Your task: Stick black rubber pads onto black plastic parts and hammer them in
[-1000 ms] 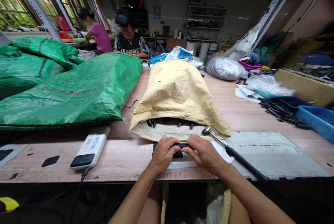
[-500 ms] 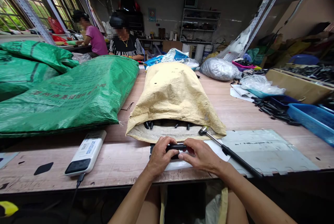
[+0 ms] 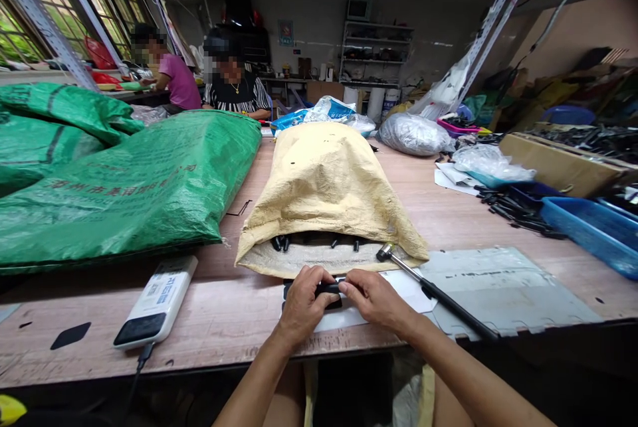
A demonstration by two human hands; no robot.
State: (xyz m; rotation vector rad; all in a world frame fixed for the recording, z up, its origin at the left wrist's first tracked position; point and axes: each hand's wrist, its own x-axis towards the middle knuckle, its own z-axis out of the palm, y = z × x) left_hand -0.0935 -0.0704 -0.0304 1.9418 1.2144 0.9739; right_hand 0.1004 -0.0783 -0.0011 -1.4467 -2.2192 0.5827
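Close to the table's front edge, my left hand [image 3: 304, 302] and my right hand [image 3: 376, 297] pinch a short black tube-like piece [image 3: 327, 288] from its two ends. Fingers cover much of it, so its exact kind cannot be told. Beneath my hands are a white sheet [image 3: 406, 289] and a dark flat thing, partly hidden. Just beyond lies a tan woven sack [image 3: 329, 181], its mouth facing me, with several small black pieces [image 3: 285, 243] showing inside. A hammer [image 3: 441, 297] with a black handle lies to the right, its head at the sack's mouth.
A green sack [image 3: 144, 188] fills the left side, with a white power bank [image 3: 157, 304] and cable in front. Under the hammer lies a grey board [image 3: 513, 284]. Black strips [image 3: 521, 214] and a blue tray [image 3: 593, 228] stand right. Two people [image 3: 236, 91] sit at the back.
My hands have come closer together on the black piece, covering more of it. The whole view has shifted slightly; sack and hammer stay put on the table.
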